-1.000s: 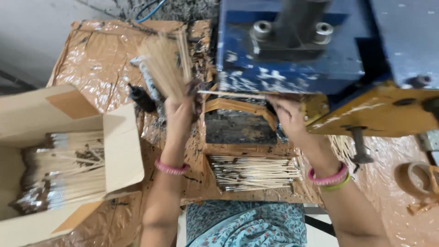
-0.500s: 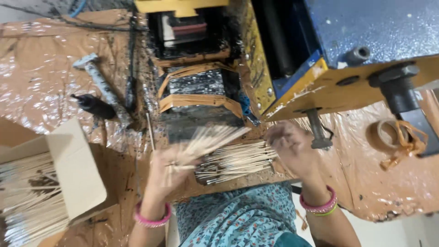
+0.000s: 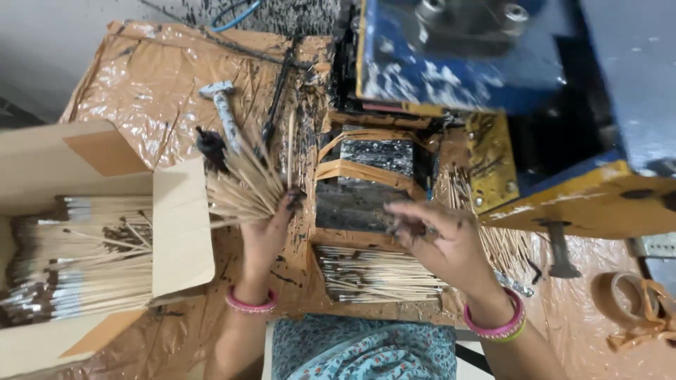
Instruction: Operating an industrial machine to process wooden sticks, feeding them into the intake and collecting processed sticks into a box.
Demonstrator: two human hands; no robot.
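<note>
My left hand grips a fanned bundle of thin bamboo sticks, tips spreading up and left over the table. My right hand hovers with fingers spread and blackened, holding nothing, above a flat pile of sticks lying in front of me. Just beyond both hands stands the taped feed tray of a blue and yellow machine. Both wrists wear pink bangles.
An open cardboard box at left holds many dark-coated sticks. A hammer and a dark tool lie on the brown plastic-covered table. Tape rolls sit at right. Loose sticks lie under the machine's yellow edge.
The left hand swung the bundle from pointing right over the pile to fanning up and left. The right hand opened and moved over the flat pile. The view shifted.
</note>
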